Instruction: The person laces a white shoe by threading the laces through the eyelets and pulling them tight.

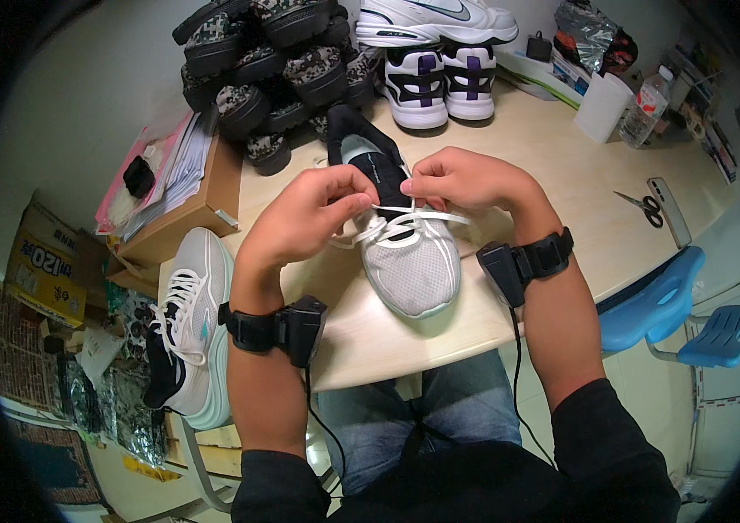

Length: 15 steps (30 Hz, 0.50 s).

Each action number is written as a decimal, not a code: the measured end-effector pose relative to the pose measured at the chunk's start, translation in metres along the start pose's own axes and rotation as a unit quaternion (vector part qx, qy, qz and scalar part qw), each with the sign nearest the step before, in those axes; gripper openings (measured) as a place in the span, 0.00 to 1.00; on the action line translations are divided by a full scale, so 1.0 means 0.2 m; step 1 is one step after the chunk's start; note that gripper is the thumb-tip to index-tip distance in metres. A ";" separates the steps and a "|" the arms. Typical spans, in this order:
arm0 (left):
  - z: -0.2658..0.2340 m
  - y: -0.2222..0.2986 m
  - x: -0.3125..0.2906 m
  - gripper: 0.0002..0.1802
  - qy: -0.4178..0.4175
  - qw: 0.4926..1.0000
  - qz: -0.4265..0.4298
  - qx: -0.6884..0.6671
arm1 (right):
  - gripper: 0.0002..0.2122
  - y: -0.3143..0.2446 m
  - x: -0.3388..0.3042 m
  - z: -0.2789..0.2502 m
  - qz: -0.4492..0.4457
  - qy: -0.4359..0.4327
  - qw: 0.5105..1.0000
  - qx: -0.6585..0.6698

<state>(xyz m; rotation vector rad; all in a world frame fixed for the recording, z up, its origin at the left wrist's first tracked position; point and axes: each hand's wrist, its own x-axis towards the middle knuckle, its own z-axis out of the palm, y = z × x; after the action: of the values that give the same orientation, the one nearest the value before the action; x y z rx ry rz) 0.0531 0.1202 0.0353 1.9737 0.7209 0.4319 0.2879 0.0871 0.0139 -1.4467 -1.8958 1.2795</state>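
Observation:
A light grey running shoe (411,270) with a black lining lies on the table in front of me, its toe toward me. White shoelace (396,225) runs loosely across its front eyelets. My left hand (322,209) pinches a stretch of the lace at the left of the tongue. On the other side, my right hand (466,181) pinches the lace between thumb and forefinger, close above the tongue. A second grey shoe (200,318), laced in white, rests at the table's left edge beside my left forearm.
Dark camouflage shoes (274,70) are piled at the back left, near a cardboard box (187,209) of papers. White sneakers (440,83) stand at the back. To the right are scissors (649,209), a phone (671,212), a bottle (647,109), a paper roll (604,106) and a blue chair (658,296).

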 end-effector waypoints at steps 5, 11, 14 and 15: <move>-0.09 -0.04 -0.04 0.06 0.045 0.997 0.000 -0.063 | 0.18 -0.01 0.00 0.00 0.006 -0.007 1.000 0.002; -0.22 -0.17 -0.08 0.06 0.194 0.980 -0.033 0.019 | 0.18 0.00 0.00 0.00 0.014 -0.001 1.000 0.010; -0.25 -0.20 -0.09 0.06 0.264 0.945 -0.114 0.155 | 0.18 0.01 0.00 -0.01 0.006 -0.013 1.000 0.011; -0.26 -0.22 -0.10 0.07 0.240 0.941 -0.134 0.199 | 0.18 0.00 0.00 -0.01 0.004 -0.009 1.000 0.011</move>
<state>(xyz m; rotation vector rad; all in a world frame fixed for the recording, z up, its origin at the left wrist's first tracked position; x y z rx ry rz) -0.0059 0.1589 0.0212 2.1152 1.4663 0.6481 0.2889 0.0875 0.0144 -1.4370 -1.8847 1.3174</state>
